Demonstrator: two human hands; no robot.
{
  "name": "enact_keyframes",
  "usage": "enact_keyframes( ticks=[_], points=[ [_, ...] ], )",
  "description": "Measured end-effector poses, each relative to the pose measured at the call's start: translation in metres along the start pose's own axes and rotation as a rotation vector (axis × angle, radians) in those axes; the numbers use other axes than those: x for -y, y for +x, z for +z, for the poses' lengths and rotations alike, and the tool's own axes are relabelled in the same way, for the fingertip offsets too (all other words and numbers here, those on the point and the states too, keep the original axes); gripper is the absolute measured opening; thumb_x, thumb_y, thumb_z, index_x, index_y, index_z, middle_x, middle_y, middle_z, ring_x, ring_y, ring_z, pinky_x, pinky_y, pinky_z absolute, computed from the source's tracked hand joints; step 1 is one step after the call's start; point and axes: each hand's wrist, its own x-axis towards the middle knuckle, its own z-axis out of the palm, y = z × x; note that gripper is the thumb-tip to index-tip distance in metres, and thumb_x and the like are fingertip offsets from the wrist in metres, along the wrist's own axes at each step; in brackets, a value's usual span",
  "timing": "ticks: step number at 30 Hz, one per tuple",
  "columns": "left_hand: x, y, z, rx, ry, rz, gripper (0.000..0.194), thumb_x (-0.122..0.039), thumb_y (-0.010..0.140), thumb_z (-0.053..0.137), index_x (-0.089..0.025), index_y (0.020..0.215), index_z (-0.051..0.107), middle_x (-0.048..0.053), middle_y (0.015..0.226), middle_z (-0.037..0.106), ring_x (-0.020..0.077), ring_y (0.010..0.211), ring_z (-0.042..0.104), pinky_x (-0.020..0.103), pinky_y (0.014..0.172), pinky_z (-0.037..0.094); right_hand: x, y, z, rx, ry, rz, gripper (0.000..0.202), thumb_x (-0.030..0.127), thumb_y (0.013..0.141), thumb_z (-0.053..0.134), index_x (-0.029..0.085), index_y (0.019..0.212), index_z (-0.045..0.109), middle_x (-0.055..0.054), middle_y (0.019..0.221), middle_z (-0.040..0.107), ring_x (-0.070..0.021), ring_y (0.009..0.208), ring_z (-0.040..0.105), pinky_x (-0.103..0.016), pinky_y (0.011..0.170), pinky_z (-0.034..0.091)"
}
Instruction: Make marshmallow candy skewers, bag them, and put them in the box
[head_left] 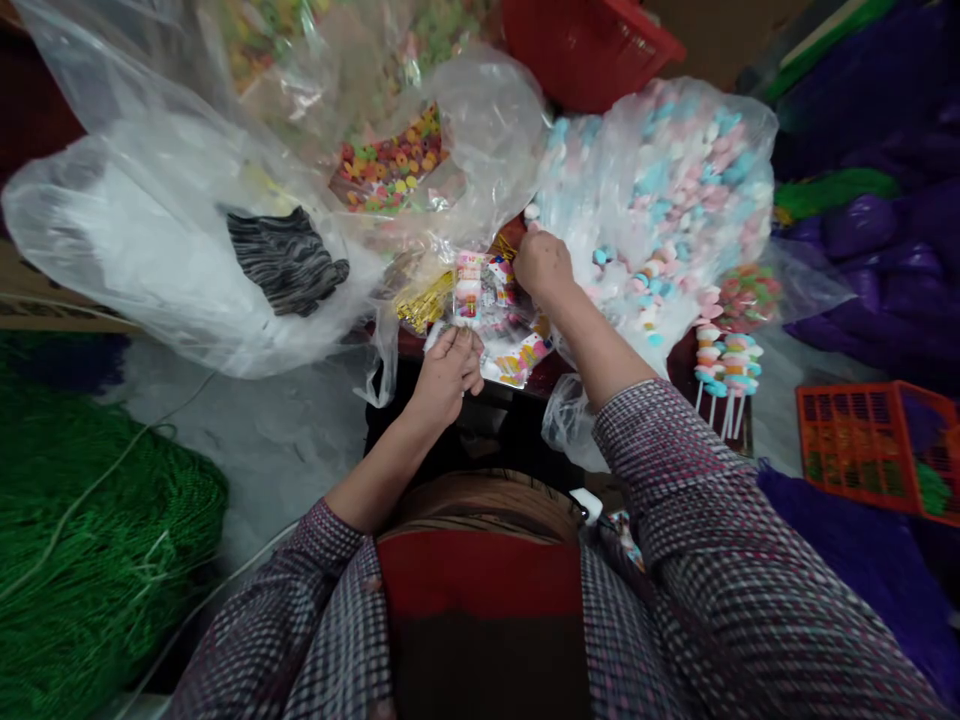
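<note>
My left hand (450,368) is closed around the lower end of a small printed packet (469,285) with colourful candy showing inside. The packet stands up from my fingers. My right hand (541,262) is closed, its fingertips down beside a few gold twist ties (504,246); what it pinches is hidden. Between the hands lie flat printed clear wrappers (517,358). To the left of the packet is a bundle of gold twist ties (424,303). Just beyond my right hand, pink, blue and white marshmallows (660,190) fill a big clear bag.
Several marshmallow skewers (726,370) on white sticks lie right, below a bag of gummy candy (742,298). Ring candies (394,160) fill a bag at the back, near a red basin (589,50). A white bag (165,220) lies left. An orange crate (851,440) stands right.
</note>
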Motion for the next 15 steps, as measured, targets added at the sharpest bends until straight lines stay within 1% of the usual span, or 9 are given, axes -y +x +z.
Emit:
enact_keyframes(
  ticks=[3, 6, 8, 9, 11, 13, 15],
  points=[
    [0.0, 0.0, 0.0, 0.005, -0.002, 0.003, 0.042, -0.054, 0.087, 0.076, -0.02, 0.078, 0.053, -0.013, 0.047, 0.032, 0.0024, 0.036, 0.025, 0.017, 0.036, 0.03, -0.003, 0.005, -0.01, -0.017, -0.028, 0.118, 0.011, 0.021, 0.093, 0.059, 0.014, 0.088, 0.066, -0.02, 0.095, 0.075, -0.0342, 0.106, 0.07, -0.054, 0.099, 0.053],
    [0.0, 0.001, 0.0, 0.015, -0.003, 0.005, 0.042, -0.054, 0.086, 0.077, -0.02, 0.077, 0.053, -0.013, 0.048, 0.033, 0.0022, 0.036, 0.025, 0.017, 0.036, 0.03, -0.004, 0.003, -0.024, -0.003, 0.168, 0.178, 0.016, 0.021, 0.09, 0.062, 0.018, 0.075, 0.061, -0.011, 0.074, 0.071, -0.0268, 0.086, 0.07, -0.047, 0.084, 0.059],
    [-0.001, 0.001, 0.0, 0.015, -0.001, 0.0, 0.041, -0.052, 0.088, 0.075, -0.02, 0.077, 0.053, -0.013, 0.047, 0.032, 0.0023, 0.036, 0.025, 0.017, 0.036, 0.031, -0.003, -0.003, -0.033, 0.032, 0.321, 0.26, 0.017, 0.017, 0.087, 0.063, 0.02, 0.071, 0.058, -0.005, 0.065, 0.066, -0.022, 0.073, 0.068, -0.043, 0.073, 0.06],
    [-0.001, 0.001, 0.0, 0.013, 0.002, -0.006, 0.039, -0.051, 0.089, 0.074, -0.02, 0.077, 0.053, -0.013, 0.047, 0.032, 0.0024, 0.036, 0.025, 0.017, 0.036, 0.031, -0.002, -0.007, -0.038, 0.049, 0.393, 0.291, 0.018, 0.015, 0.085, 0.064, 0.021, 0.07, 0.057, -0.003, 0.063, 0.064, -0.0201, 0.067, 0.066, -0.042, 0.069, 0.059],
    [-0.003, 0.001, 0.0, 0.009, 0.011, -0.02, 0.037, -0.048, 0.092, 0.071, -0.02, 0.078, 0.053, -0.013, 0.047, 0.032, 0.0025, 0.036, 0.025, 0.017, 0.037, 0.031, 0.004, -0.019, -0.048, 0.057, 0.541, 0.297, 0.019, 0.014, 0.083, 0.065, 0.023, 0.069, 0.055, 0.0, 0.059, 0.06, -0.0169, 0.059, 0.061, -0.037, 0.062, 0.057],
    [-0.004, 0.001, 0.001, 0.001, 0.021, -0.034, 0.035, -0.046, 0.095, 0.068, -0.02, 0.077, 0.053, -0.012, 0.048, 0.033, 0.0024, 0.035, 0.025, 0.017, 0.037, 0.03, 0.013, -0.035, -0.057, 0.054, 0.675, 0.27, 0.02, 0.017, 0.083, 0.066, 0.024, 0.069, 0.054, 0.003, 0.057, 0.056, -0.014, 0.052, 0.055, -0.033, 0.056, 0.054],
    [-0.005, 0.002, 0.002, -0.004, 0.036, -0.052, 0.034, -0.043, 0.098, 0.065, -0.02, 0.076, 0.052, -0.012, 0.048, 0.033, 0.0025, 0.035, 0.024, 0.017, 0.037, 0.029, 0.026, -0.056, -0.066, 0.082, 0.774, 0.255, 0.02, 0.022, 0.084, 0.07, 0.024, 0.071, 0.055, 0.004, 0.057, 0.055, -0.0116, 0.048, 0.05, -0.03, 0.052, 0.05]
  ],
)
